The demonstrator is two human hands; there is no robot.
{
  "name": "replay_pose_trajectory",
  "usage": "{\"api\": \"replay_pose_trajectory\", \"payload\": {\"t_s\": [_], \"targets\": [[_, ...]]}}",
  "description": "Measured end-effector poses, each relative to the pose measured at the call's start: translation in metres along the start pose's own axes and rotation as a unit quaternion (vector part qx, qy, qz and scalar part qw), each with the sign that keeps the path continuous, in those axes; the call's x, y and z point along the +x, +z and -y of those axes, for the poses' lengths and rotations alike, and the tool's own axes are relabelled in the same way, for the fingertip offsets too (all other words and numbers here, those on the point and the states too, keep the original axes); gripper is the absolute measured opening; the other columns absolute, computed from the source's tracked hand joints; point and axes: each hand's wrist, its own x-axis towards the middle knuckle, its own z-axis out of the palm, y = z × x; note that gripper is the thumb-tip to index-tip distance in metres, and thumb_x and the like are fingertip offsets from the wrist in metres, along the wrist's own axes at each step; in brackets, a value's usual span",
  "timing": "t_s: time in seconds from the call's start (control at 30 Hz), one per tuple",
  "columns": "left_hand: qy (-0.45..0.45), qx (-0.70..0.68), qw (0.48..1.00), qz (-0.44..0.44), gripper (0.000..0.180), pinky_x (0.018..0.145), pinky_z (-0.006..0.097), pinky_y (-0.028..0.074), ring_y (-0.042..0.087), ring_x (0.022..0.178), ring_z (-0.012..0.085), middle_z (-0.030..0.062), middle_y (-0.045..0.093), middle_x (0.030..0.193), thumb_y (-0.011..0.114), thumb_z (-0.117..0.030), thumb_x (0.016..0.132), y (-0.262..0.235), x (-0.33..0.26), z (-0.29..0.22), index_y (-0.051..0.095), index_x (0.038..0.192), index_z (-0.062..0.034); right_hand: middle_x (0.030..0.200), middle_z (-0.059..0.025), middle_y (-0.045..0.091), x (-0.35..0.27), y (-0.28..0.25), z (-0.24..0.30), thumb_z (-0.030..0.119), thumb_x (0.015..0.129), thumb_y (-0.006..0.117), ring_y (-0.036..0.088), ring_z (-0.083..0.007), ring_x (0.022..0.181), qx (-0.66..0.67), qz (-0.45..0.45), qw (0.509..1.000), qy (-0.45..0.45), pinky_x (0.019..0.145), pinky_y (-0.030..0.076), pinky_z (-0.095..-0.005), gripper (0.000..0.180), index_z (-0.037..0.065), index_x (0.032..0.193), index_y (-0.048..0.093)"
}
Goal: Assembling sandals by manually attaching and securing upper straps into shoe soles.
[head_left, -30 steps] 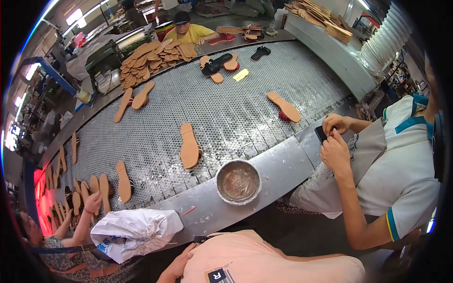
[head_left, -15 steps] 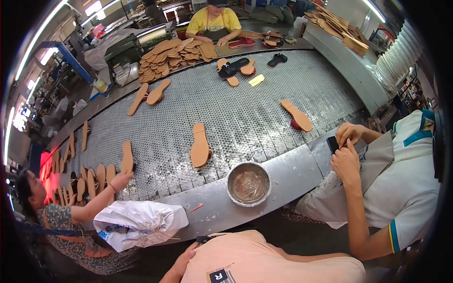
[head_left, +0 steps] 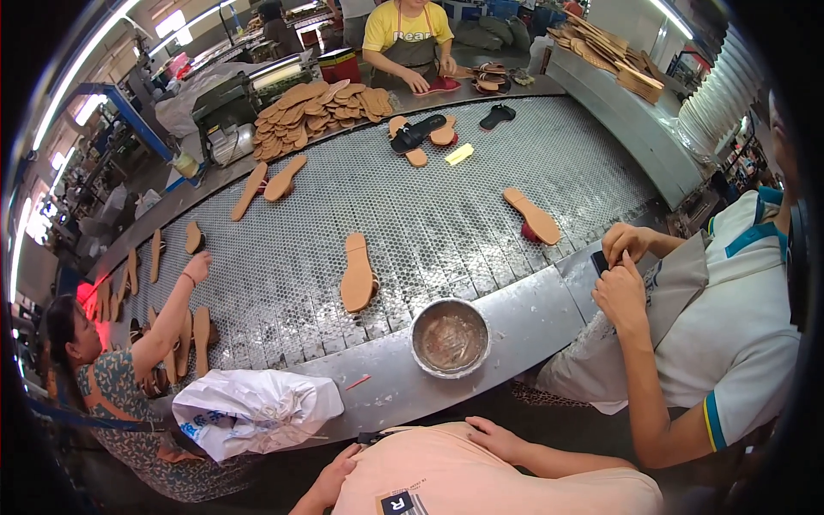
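Observation:
My left hand lies against the left side of my peach shirt, holding nothing. On the shirt's upper front rests my right hand, fingers spread and empty. Just beyond my hands, a round metal bowl stands on the steel edge of a mesh conveyor belt. A tan insole lies on the belt behind the bowl. A white plastic bag sits on the steel edge to my left.
A co-worker on the right holds a small dark object in both hands. Another on the left reaches an arm onto the belt among several insoles. A person in yellow works by an insole pile.
The co-worker on the left has stretched an arm farther across the belt. My hands have stayed on my shirt.

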Motion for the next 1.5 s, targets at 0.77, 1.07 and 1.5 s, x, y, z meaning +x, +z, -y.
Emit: {"api": "replay_pose_trajectory", "payload": {"t_s": [0.77,1.07,1.5], "targets": [[0.195,-0.009,0.98,-0.031,0.088,0.117,0.04,0.019,0.019,0.147,0.0305,0.0222,0.022,0.157,0.047,-0.064,0.09,0.056,-0.066,-0.067,0.04,0.143,0.0055,0.152,-0.0146,0.035,-0.033,-0.013,0.086,0.029,0.102,0.043,0.03,-0.027,0.142,-0.097,0.207,0.952,-0.206,0.117,0.022,-0.0375,0.053,0.002,0.147,0.037],[0.194,0.072,0.978,-0.001,0.057,0.092,0.035,0.042,0.054,0.107,0.022,0.0151,0.06,0.116,0.069,-0.05,0.086,0.051,-0.077,-0.134,0.061,0.11,0.001,0.145,-0.0153,0.044,-0.032,-0.021,0.093,0.032,0.1,0.047,0.038,-0.0265,0.136,-0.095,0.182,0.962,-0.182,0.114,0.028,-0.037,0.054,0.0,0.143,0.043],[0.173,-0.037,0.979,0.106,0.066,0.08,0.03,0.041,0.051,0.093,0.0145,0.008,0.058,0.109,0.078,-0.049,0.079,0.056,-0.085,-0.187,0.062,0.12,0.0001,0.139,-0.0135,0.051,-0.024,-0.032,0.092,0.03,0.1,0.051,0.047,-0.0239,0.13,-0.106,0.172,0.966,-0.163,0.11,0.034,-0.0338,0.049,0.002,0.14,0.048]]}}
